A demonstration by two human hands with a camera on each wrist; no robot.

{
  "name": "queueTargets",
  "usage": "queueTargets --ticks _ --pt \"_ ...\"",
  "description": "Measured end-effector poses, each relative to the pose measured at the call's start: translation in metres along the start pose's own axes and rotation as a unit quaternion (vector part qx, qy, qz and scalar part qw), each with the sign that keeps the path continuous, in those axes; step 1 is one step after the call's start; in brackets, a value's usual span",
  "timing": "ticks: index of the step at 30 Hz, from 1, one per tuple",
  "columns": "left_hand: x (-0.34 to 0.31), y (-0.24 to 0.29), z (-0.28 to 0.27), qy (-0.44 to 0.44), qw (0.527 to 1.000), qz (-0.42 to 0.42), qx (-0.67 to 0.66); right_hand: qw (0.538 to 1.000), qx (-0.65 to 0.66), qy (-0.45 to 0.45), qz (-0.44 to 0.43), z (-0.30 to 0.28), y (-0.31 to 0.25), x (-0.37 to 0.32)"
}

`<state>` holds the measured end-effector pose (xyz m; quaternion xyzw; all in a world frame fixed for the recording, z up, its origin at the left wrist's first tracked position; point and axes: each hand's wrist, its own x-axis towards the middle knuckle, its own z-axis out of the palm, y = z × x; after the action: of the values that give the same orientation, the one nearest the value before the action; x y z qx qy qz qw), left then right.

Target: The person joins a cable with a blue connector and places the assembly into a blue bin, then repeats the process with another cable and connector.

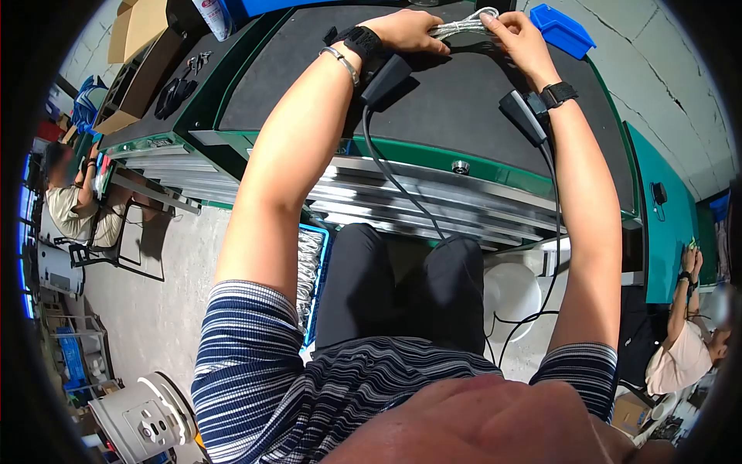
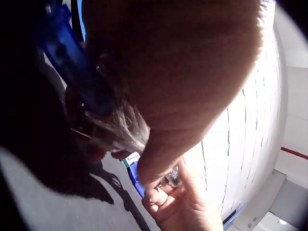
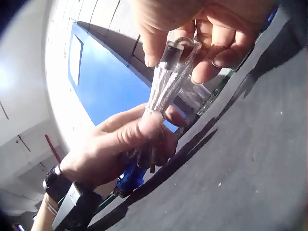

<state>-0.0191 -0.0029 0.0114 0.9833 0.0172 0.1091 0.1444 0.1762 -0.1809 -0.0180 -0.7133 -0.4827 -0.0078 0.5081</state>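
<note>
A bundle of clear, silvery cable (image 1: 462, 28) is held between both hands over the dark mat (image 1: 464, 100). My left hand (image 1: 403, 32) grips the bundle around its middle, thumb laid along it in the right wrist view. With thumb and fingers, my right hand (image 1: 525, 48) pinches the other end, where the cable loops round. At that end the right wrist view shows a clear, blocky connector (image 3: 171, 55). In the left wrist view the left hand (image 2: 178, 72) is dark and covers much of the bundle.
Right of the hands stands a blue bin (image 1: 563, 32). A blue crate (image 1: 323, 282) full of similar cables sits below the bench. Black cords (image 1: 402, 185) hang from both wrist devices. An open cardboard box (image 1: 143, 39) and a can (image 1: 212, 17) lie left. Two other people work at the sides.
</note>
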Motion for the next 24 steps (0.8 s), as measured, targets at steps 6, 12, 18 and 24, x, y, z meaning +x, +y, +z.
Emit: queueTargets --ticks 6,12,18,24 --pt "0.011 -0.024 0.014 0.025 0.998 0.06 0.003 0.935 -0.21 -0.043 -0.282 -0.001 -0.034 -0.015" --pt "0.01 -0.013 0.012 0.028 0.997 0.059 0.037 0.912 -0.265 -0.116 -0.291 -0.003 -0.037 -0.014" --pt "0.011 -0.015 0.013 0.022 0.997 0.075 0.017 0.937 -0.212 -0.158 -0.229 0.001 -0.034 -0.015" --pt "0.01 -0.009 0.01 0.041 0.995 0.084 0.03 0.957 -0.099 -0.271 -0.018 -0.005 -0.043 -0.015"
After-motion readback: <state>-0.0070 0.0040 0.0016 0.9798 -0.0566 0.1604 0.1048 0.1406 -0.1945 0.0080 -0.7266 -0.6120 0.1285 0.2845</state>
